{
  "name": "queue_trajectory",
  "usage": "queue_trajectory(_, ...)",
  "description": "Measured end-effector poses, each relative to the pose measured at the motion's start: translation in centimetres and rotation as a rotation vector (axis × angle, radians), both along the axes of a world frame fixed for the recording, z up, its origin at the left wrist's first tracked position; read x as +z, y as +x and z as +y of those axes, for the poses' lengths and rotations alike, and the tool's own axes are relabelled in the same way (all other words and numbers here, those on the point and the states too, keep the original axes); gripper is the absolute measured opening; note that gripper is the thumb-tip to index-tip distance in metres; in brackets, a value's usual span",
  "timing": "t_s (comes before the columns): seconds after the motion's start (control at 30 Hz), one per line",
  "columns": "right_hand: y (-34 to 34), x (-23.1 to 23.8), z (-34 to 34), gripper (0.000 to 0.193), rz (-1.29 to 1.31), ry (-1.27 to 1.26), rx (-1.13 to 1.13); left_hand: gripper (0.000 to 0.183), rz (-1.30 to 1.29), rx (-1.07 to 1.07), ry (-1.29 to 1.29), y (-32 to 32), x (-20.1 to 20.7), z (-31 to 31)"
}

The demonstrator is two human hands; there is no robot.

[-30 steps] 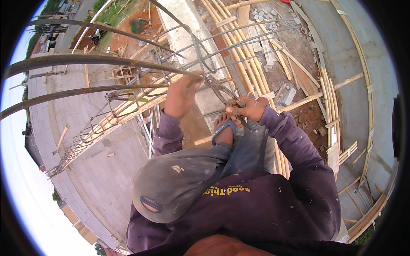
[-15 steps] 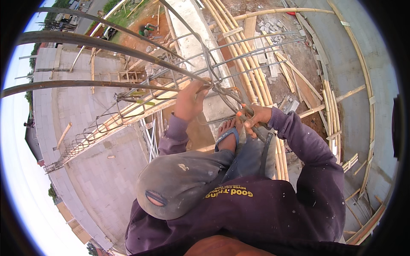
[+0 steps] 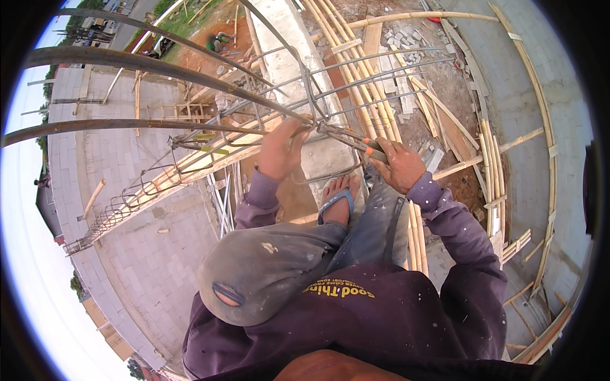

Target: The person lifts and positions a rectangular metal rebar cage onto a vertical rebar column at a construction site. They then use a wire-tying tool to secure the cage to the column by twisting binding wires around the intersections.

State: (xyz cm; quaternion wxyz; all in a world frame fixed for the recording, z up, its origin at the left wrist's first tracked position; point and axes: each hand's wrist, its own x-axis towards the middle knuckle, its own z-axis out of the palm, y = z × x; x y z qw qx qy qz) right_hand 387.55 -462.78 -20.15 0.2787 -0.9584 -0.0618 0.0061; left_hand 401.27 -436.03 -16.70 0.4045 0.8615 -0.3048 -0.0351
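My left hand (image 3: 281, 149) is closed, its fingertips around a steel reinforcing bar (image 3: 190, 80) close to where several bars cross. My right hand (image 3: 400, 166) grips the handles of tying pincers (image 3: 349, 136), dark with orange bands. The jaws of the pincers reach left to the crossing beside my left fingertips; whether they bite on tie wire is too small to tell. A bent steel stirrup (image 3: 330, 177) hangs just below, above my sandalled foot (image 3: 338, 198).
More upright bars (image 3: 127, 124) slant in from the left. A pale concrete beam (image 3: 279, 54) runs away ahead. Bamboo poles (image 3: 381, 114) stand along the right, over rubble and planks. A rebar cage (image 3: 136, 200) extends left beside block walls (image 3: 152, 267). Another person (image 3: 219, 42) crouches far off.
My right hand has turned and moved right, slightly upward. The pincers' handles have swung from near my leg to point right. My left hand has stayed at the bar.
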Motion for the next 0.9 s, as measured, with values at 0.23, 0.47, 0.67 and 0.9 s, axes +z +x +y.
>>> queue_trajectory(0.23,1.8,0.7,-1.4,0.064,1.060,1.041,0.022,0.027,-0.034,-0.003,0.017,-0.2,0.5,-0.1)
queue_trajectory(0.47,0.7,0.1,-0.3,0.062,0.893,1.005,0.176,0.024,-0.060,-0.001,0.019,-0.3,1.5,-0.7)
queue_trajectory(0.67,-1.2,2.4,0.3,0.074,0.057,0.019,-0.100,0.027,0.032,-0.005,-0.008,-0.4,1.6,-0.6)
queue_trajectory(0.9,0.2,-1.2,0.4,0.046,-0.037,-0.133,-0.161,0.026,-0.045,0.000,0.014,-0.6,1.8,-0.8)
